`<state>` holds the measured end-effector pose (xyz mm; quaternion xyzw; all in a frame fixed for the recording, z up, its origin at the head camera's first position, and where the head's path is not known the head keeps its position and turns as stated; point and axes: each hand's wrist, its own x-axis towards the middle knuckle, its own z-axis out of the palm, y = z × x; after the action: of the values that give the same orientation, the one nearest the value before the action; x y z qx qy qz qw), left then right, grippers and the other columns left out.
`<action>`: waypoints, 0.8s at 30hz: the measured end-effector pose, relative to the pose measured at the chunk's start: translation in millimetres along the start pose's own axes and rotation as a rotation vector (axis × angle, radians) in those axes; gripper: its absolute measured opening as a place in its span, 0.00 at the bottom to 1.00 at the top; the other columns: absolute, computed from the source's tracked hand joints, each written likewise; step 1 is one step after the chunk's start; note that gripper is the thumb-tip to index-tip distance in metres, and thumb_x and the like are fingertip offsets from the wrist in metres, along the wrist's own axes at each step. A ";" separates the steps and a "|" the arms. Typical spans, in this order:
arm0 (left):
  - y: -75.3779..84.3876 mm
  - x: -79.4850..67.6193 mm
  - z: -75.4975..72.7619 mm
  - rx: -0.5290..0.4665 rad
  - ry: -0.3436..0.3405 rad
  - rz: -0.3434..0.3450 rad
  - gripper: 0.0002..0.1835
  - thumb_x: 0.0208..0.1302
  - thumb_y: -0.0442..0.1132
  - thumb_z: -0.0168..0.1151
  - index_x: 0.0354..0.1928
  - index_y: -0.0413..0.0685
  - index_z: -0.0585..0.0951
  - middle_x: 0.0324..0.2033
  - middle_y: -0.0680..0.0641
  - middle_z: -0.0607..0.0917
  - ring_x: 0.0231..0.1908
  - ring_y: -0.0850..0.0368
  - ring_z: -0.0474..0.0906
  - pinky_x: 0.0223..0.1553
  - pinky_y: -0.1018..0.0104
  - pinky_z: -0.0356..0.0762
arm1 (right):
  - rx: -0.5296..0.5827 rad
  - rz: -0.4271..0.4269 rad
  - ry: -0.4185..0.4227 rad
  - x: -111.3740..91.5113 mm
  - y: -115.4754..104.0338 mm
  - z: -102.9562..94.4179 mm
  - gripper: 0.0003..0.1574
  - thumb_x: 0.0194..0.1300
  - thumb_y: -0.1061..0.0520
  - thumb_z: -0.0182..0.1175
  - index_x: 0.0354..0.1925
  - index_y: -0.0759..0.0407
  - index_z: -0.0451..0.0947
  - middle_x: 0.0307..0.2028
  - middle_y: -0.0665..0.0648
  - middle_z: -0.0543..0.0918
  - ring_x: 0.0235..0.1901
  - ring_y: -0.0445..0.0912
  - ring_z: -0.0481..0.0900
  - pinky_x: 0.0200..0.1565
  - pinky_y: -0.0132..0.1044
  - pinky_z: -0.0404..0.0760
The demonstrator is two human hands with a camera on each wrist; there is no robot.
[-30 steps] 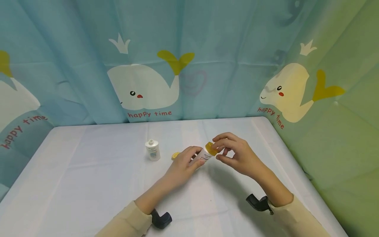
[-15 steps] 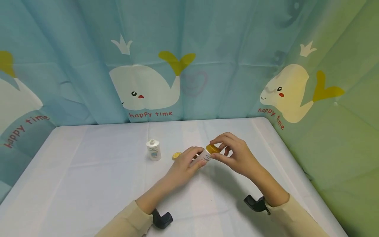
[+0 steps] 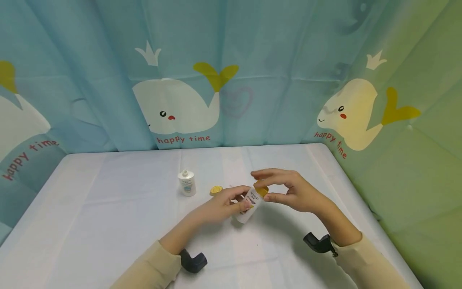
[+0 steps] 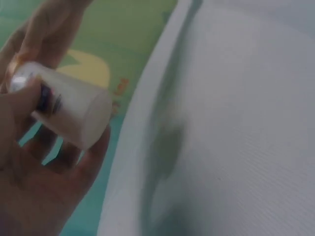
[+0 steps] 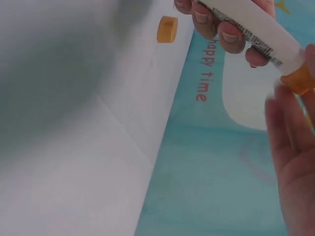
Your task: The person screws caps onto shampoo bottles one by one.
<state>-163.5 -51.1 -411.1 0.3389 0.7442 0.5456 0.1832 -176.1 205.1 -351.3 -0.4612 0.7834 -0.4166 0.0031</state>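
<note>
My left hand (image 3: 223, 205) holds a small white bottle (image 3: 245, 217), tilted with its capped end up to the right. Dark print shows on the bottle in the right wrist view. A gold cap (image 3: 262, 190) is on that upper end, and the thumb and a finger of my right hand (image 3: 294, 190) pinch it. In the left wrist view the bottle's base (image 4: 97, 120) faces outward. Behind and left of my hands, a second white bottle (image 3: 187, 185) stands upright with its narrow neck bare. Beside it a loose gold cap (image 3: 216, 190) lies on the table.
The white-covered table (image 3: 108, 224) runs back to a blue curtain (image 3: 267, 112) printed with whales. A green curtain (image 3: 415, 172) hangs along the right side. Black curved pieces (image 3: 319, 243) sit at both wrists.
The held bottle has turned more upright, and its base now shows below my left hand. My right fingers came onto the cap and have shifted round it. The standing bottle and loose cap stay put.
</note>
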 end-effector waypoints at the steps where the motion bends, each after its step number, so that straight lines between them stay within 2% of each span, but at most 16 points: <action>1: -0.5 0.2 -0.4 -0.012 -0.012 0.009 0.20 0.75 0.43 0.55 0.65 0.48 0.74 0.46 0.49 0.84 0.47 0.55 0.78 0.43 0.67 0.80 | 0.020 -0.015 -0.005 0.5 0.6 0.5 0.20 0.58 0.65 0.71 0.50 0.52 0.85 0.57 0.55 0.82 0.59 0.48 0.79 0.54 0.37 0.81; 4: -1.4 0.8 1.0 0.002 0.004 0.034 0.20 0.76 0.44 0.54 0.64 0.47 0.74 0.47 0.48 0.83 0.47 0.55 0.77 0.44 0.66 0.81 | 0.019 -0.061 0.038 2.7 2.9 4.7 0.20 0.55 0.67 0.73 0.46 0.53 0.85 0.46 0.53 0.86 0.48 0.45 0.82 0.43 0.35 0.83; 7: -0.8 1.1 5.4 0.125 0.090 0.061 0.20 0.76 0.45 0.54 0.64 0.46 0.74 0.48 0.49 0.82 0.46 0.57 0.77 0.45 0.67 0.80 | -0.060 -0.041 0.125 4.5 3.6 11.6 0.18 0.54 0.64 0.74 0.44 0.51 0.85 0.38 0.45 0.83 0.38 0.39 0.79 0.34 0.32 0.79; 12: 2.7 -0.4 14.3 0.428 0.279 0.125 0.18 0.75 0.44 0.55 0.61 0.46 0.75 0.45 0.51 0.80 0.43 0.60 0.73 0.44 0.67 0.76 | -0.157 0.110 0.237 5.5 -0.1 22.4 0.12 0.58 0.57 0.74 0.40 0.47 0.84 0.31 0.41 0.79 0.29 0.37 0.75 0.27 0.30 0.76; 17: 4.8 -0.7 20.2 0.701 0.450 0.210 0.16 0.72 0.43 0.59 0.58 0.49 0.77 0.45 0.52 0.80 0.43 0.56 0.73 0.42 0.65 0.76 | -0.159 0.237 0.303 7.8 -3.8 28.7 0.06 0.61 0.53 0.71 0.36 0.46 0.82 0.22 0.43 0.78 0.20 0.39 0.71 0.22 0.31 0.72; 24: 1.5 3.2 25.8 0.930 0.549 0.276 0.18 0.66 0.41 0.66 0.55 0.46 0.78 0.44 0.49 0.81 0.40 0.53 0.76 0.41 0.65 0.78 | -0.102 0.377 0.340 7.8 -2.7 31.7 0.07 0.64 0.51 0.70 0.32 0.49 0.81 0.20 0.45 0.81 0.19 0.41 0.74 0.22 0.33 0.74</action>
<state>-148.7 -30.8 -418.1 0.3237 0.8758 0.2470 -0.2594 -166.3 178.3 -367.3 -0.2301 0.8648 -0.4400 -0.0743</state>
